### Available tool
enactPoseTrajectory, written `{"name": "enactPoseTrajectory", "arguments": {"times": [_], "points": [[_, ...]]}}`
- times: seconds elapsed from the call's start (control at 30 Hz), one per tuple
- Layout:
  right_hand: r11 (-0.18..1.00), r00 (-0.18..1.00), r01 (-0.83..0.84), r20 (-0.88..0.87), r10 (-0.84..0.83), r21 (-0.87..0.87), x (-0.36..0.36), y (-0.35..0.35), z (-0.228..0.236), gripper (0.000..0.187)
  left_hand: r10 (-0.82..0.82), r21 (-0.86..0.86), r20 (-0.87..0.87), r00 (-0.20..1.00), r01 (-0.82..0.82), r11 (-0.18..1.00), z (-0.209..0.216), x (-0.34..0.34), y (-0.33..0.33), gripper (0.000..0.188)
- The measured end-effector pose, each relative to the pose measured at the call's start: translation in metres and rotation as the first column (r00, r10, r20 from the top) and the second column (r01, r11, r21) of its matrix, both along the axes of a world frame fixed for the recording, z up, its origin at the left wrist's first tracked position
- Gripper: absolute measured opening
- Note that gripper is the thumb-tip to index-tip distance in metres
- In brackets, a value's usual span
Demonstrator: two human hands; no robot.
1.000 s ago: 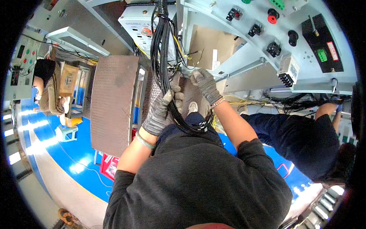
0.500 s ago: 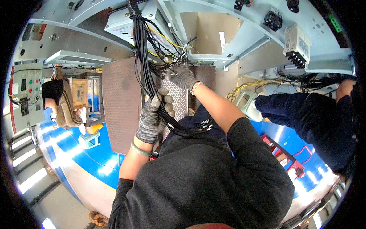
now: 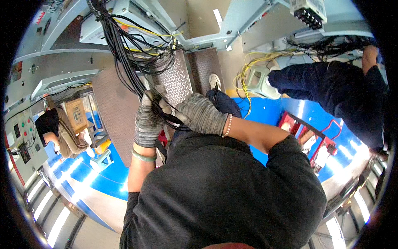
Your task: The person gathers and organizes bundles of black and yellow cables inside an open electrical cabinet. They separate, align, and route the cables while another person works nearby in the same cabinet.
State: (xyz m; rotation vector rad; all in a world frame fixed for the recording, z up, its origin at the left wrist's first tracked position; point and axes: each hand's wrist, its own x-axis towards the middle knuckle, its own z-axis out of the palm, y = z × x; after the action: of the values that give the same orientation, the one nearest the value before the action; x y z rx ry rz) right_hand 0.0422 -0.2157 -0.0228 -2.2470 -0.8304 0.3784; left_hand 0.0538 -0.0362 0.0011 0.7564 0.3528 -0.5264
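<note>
I have the bundle of thin black cables hanging from upper left down to the wearer's lap, glossy, loosely fanned, with strands straying sideways. My gloved left hand is curled round its lower part. The gloved right hand is partly closed against it; I can't tell what its fingers grip. Right, a red rack holds brown and white items, indistinct.

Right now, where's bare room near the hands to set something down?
Bare: brown panel, left of the black cable bundle; silver tread plate, between bundle and narrow brown plate. Crowded: left hand gripping bundle, right hand beside it; wire tangle at tread plate's far end.
</note>
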Motion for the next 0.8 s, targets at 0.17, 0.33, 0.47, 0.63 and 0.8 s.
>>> {"name": "enactPoseTrajectory", "arguments": {"times": [0.17,0.33,0.47,0.63,0.8], "points": [[0.923,0.99,-0.096,-0.061,0.127,0.372,0.005,-0.042,-0.002,0.029,0.014,-0.229,-0.007,1.0,-0.015,0.973,-0.003,0.001,0.0,0.024],[0.972,0.934,0.03,-0.352,0.056,0.233,0.009,-0.113,-0.073,0.03,0.029,-0.293,0.006,1.0,-0.026,0.956,-0.001,0.0,-0.001,0.023],[0.869,0.808,0.198,-0.577,0.116,0.453,-0.009,-0.137,-0.078,0.029,0.056,-0.289,-0.006,0.998,-0.055,0.956,0.0,-0.002,0.0,0.023],[0.971,0.907,0.015,-0.411,0.087,0.238,-0.033,-0.133,-0.053,0.032,0.037,-0.351,0.018,0.999,-0.028,0.936,-0.001,-0.003,-0.001,0.023],[0.962,0.925,0.196,-0.361,-0.118,0.19,-0.053,-0.124,-0.046,0.027,0.058,-0.371,-0.021,0.998,-0.061,0.926,0.002,-0.003,-0.001,0.022]]}}
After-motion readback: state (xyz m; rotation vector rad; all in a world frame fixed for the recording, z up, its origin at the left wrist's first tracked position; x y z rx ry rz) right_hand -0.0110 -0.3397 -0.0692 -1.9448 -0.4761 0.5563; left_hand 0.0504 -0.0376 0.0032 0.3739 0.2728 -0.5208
